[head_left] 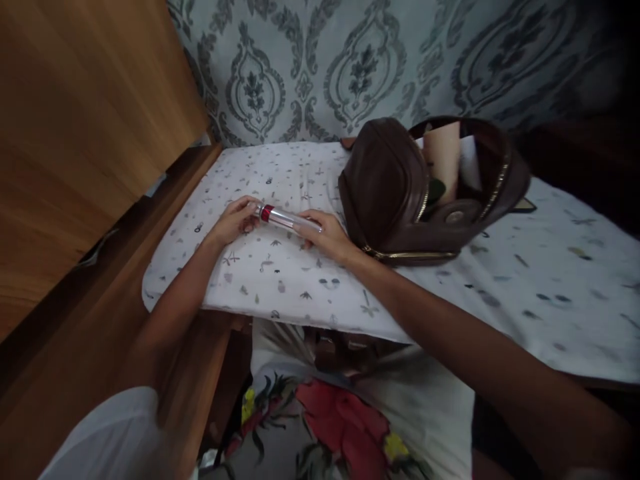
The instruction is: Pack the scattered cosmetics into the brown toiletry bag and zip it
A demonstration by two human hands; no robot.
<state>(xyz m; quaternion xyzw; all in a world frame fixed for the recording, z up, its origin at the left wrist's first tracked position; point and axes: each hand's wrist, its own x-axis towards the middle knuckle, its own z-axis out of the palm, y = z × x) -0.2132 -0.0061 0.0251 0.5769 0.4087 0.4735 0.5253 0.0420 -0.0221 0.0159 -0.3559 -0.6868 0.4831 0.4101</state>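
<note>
A slim, shiny silver tube with a red band (285,218) is held crosswise between my hands, just over the white printed cloth (280,280). My left hand (235,219) has its fingers closed at the tube's left end, beside the red band. Around the right end, my right hand (327,235) is wrapped with the thumb along the top. What kind of tube it is cannot be made out. Close to the right hand stands a brown leather bag (385,187) with its gold zip undone. Papers (443,157) and a dark green item (437,190) show inside it.
A wooden panel (90,120) rises on the left beside the table. Behind the cloth hangs a grey patterned curtain or wall covering (305,73). A flat dark-edged item (524,207) lies partly behind the bag. Floral fabric (340,427) covers my lap below the table edge.
</note>
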